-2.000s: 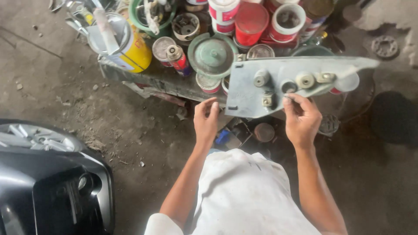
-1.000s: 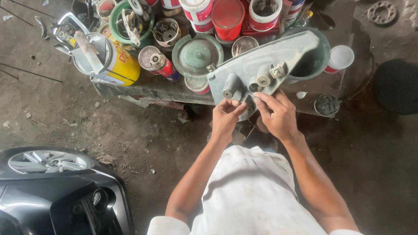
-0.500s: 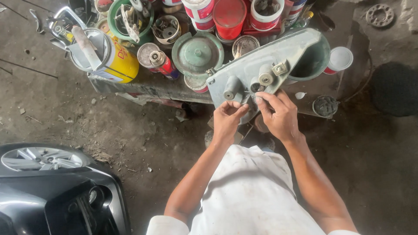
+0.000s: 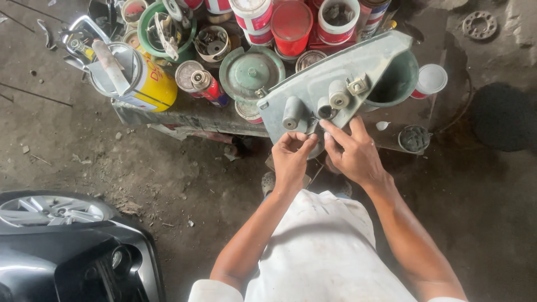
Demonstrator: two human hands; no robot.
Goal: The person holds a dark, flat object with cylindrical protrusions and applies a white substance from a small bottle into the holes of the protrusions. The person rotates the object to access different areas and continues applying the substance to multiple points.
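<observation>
On the dirt floor [image 4: 168,162], at the lower left, part of a dark car [image 4: 67,246] is seen. Above it, a low tabletop [image 4: 184,117] is crowded with paint cans; a big yellow can [image 4: 151,84] and a red can [image 4: 291,22] stand out. A grey lamp housing [image 4: 335,84] is held up in front of the cans, tilted, with 3 round sockets on its back. Its lower edge is gripped by the left hand [image 4: 291,159], fingers curled shut on it. The right hand [image 4: 355,154] is half open, its fingertips [image 4: 327,126] touching the middle socket [image 4: 324,107]. The step seems to be working that socket loose. A firm pinch and a small twist would likely be needed next.
</observation>
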